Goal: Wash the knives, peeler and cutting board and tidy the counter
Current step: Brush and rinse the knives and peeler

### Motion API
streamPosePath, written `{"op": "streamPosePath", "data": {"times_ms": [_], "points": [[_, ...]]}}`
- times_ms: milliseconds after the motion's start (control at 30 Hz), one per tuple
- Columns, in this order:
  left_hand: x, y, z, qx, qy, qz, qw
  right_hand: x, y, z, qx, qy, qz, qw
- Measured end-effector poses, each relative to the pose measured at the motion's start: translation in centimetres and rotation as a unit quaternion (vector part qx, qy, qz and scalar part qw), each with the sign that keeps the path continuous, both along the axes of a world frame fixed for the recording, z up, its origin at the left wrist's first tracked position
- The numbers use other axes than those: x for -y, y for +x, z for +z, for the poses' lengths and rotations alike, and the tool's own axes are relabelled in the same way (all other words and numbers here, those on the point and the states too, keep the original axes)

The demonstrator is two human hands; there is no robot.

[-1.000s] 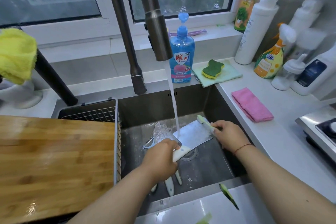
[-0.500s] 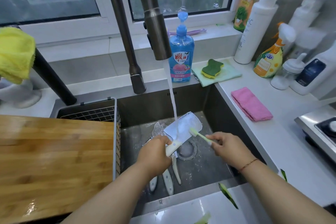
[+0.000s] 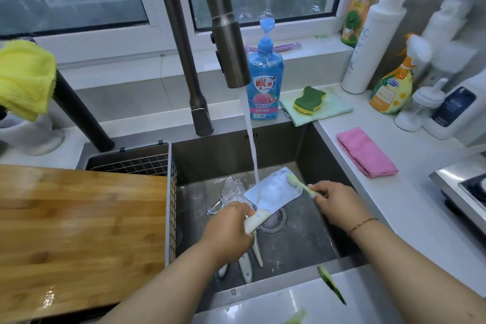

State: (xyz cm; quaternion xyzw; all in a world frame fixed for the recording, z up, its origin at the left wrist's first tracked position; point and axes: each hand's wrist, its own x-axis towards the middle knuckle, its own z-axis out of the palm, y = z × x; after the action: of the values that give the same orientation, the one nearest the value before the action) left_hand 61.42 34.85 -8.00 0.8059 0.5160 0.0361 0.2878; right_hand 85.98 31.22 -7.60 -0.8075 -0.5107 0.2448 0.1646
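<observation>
My left hand (image 3: pixel 228 231) grips the cream handle of a wide cleaver (image 3: pixel 273 192), held flat under the running tap water inside the sink (image 3: pixel 323 234). A light green brush (image 3: pixel 299 184) is pinched in my right hand (image 3: pixel 336 202), its head lying on the far corner of the blade. Under the cleaver lie other knives (image 3: pixel 234 187), and part of a peeler (image 3: pixel 217 209) shows at their left. Cream handles (image 3: pixel 247 268) stick out below my left hand. The wooden cutting board (image 3: pixel 79 231) lies over the sink's left side, wet near its front edge.
The dark faucet (image 3: pixel 226 42) pours water. Behind the sink stand a blue soap bottle (image 3: pixel 265 79) and a green sponge (image 3: pixel 310 100) on a pale cloth. A pink cloth (image 3: pixel 365 152) and several bottles sit at right. Green peel scraps (image 3: pixel 331 284) lie on the front counter. A yellow cloth (image 3: pixel 23 79) hangs at left.
The cleaver blade turned and shifted under the stream. My right hand drew the brush back off the blade, then moved it up onto the blade's far corner.
</observation>
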Motion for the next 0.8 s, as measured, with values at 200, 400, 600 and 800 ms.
{"op": "streamPosePath", "data": {"times_ms": [200, 400, 600, 800], "points": [[0.2, 0.2, 0.2, -0.010, -0.007, 0.008, 1.000, 0.6, -4.4, -0.8, -0.075, 0.000, 0.083, 0.994], [0.8, -0.2, 0.2, 0.039, -0.048, 0.036, 0.997, -1.3, -1.9, -0.5, -0.005, -0.022, 0.014, 1.000], [1.0, -0.7, 0.8, 0.266, -0.253, 0.242, 0.898, -0.2, -2.3, 0.5, -0.070, 0.067, -0.047, 0.994], [0.4, -1.8, 2.3, 0.428, -0.355, 0.341, 0.758, 1.6, -8.0, 0.3, -0.226, 0.022, 0.055, 0.972]]}}
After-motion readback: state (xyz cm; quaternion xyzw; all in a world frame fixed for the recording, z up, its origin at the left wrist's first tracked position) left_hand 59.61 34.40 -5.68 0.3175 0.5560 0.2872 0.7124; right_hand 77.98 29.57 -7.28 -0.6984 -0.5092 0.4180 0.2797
